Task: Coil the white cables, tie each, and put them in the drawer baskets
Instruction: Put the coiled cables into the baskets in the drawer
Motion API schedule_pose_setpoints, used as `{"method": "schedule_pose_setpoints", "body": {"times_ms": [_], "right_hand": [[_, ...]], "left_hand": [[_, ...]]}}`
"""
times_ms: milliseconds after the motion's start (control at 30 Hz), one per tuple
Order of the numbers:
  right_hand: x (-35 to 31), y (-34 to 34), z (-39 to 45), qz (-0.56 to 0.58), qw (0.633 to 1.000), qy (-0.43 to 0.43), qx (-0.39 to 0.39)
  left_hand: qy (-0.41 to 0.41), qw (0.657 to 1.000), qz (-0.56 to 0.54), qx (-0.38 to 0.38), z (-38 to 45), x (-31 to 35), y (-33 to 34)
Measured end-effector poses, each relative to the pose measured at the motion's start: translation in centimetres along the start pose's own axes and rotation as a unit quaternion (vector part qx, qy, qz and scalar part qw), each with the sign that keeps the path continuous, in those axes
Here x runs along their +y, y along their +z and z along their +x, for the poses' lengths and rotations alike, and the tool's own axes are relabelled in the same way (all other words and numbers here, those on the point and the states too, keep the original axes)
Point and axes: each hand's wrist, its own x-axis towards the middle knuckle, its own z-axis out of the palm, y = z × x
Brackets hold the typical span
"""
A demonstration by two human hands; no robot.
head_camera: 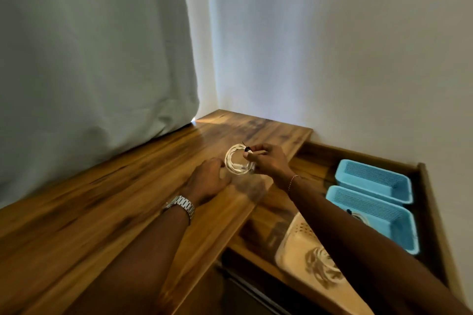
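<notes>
Right hand (266, 161) pinches the coiled white cable (238, 162) above the counter (102, 199); left hand (208, 181) loosely curled, empty. A slack pinch could let the coil spring apart.

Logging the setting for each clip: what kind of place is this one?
Probably a room at home, perhaps a bedroom or study. A wooden countertop runs under a pale curtain into a plain wall corner, and an open drawer holds blue baskets.

Bare forearms; a silver link watch (182, 205) on the left wrist, a thin beaded bracelet (291, 181) on the right.
</notes>
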Motion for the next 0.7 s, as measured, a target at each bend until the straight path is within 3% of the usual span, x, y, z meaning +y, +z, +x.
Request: {"method": "schedule_pose_setpoints", "body": {"times_ms": [200,433,600,700], "right_hand": [[2.5,-11.3,2.0,-0.003,0.994,0.016,0.11],[6.2,-24.8,3.5,-0.018,0.956,0.084,0.279],[7.3,-30.0,3.7,-0.052,0.935,0.134,0.325],[9.3,-32.0,5.0,-0.131,0.919,0.175,0.327]], "left_hand": [[0.066,0.997,0.011,-0.04,6.9,7.2,4.9],[0.135,0.984,0.033,-0.11,12.5,13.8,12.1],[0.169,0.973,0.092,-0.126,16.3,16.0,15.2],[0.174,0.965,0.141,-0.137,18.5,16.6,16.3]]}}
